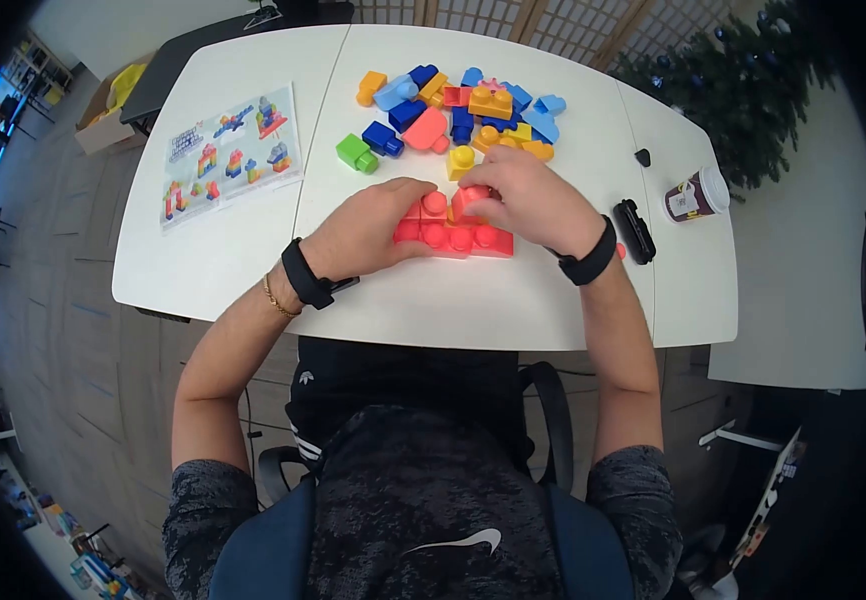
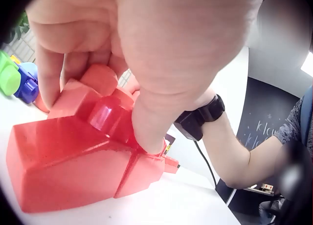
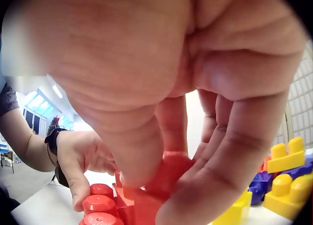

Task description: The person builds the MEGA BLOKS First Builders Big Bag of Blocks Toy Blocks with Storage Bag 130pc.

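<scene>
On table [image 1: 433, 305] | right hand [image 1: 538, 197]: grip pinching red block [image 1: 466, 205] | left hand [image 1: 368, 228]: grip clamping bricks [image 1: 461, 240]

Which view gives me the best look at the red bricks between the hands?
The head view: it shows the red bricks from above, several studs visible, though the left hand and right hand cover parts. The left wrist view gives one side close up; the right wrist view shows some studs, the right hand hiding much.

I note bright, even light on my table [image 1: 403, 312], fisheye bowing with black corners, glare on the red bricks [image 2: 83, 154], and blurred patches high in both wrist views.
</scene>
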A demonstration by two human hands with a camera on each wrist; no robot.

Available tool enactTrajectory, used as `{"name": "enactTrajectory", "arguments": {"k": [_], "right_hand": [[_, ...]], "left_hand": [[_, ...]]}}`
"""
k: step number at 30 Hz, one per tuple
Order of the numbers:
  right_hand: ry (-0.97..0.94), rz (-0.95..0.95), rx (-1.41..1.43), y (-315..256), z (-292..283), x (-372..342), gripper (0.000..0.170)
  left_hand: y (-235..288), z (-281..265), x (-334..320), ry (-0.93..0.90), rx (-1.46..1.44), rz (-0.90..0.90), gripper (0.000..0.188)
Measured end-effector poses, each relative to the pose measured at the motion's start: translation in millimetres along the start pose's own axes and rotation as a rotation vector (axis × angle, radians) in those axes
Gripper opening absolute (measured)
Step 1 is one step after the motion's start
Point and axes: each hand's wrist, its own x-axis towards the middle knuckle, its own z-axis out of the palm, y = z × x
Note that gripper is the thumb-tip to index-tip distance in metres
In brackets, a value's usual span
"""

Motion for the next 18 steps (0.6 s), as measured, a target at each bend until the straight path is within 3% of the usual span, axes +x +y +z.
{"name": "enactTrajectory", "arguments": {"k": [4, 7, 9, 11, 14, 16, 18], "right_hand": [[-0.103, -0.004, -0.040, -2.4, 15.2, 14.1, 0.032], [-0.195, -0.011, 0.016, 9.4, 3.0, 29.2, 0.034], [0.043, -0.069, -0.072, 29.5, -6.2, 56.4, 0.041], [0.246, 0.086, -0.191, 51.5, -10.0, 99.9, 0.045], [0.139, 0.187, -0.419, 82.8, 9.6, 143.9, 0.038], [-0.099, 0.304, -0.485, 80.2, 15.0, 159.0, 0.030], [-0.112, 0.303, -0.514, 73.7, 17.3, 163.7, 0.029]], "left_hand": [[3.9, -0.2, 0.7, 0.009, -0.025, -0.018, 0.064], [-0.3, 1.4, -1.6, 0.036, -0.054, -0.010, 0.063], [-3.0, 2.2, -0.9, 0.042, -0.037, 0.002, 0.064], [-2.6, 3.9, -1.8, 0.035, -0.016, 0.022, 0.066], [-4.0, -1.1, -2.8, -0.016, -0.016, -0.001, 0.080], [-1.9, -1.2, -10.9, 0.095, -0.040, 0.062, 0.096], [-2.0, -7.6, -17.1, 0.138, -0.021, 0.067, 0.101]]}}
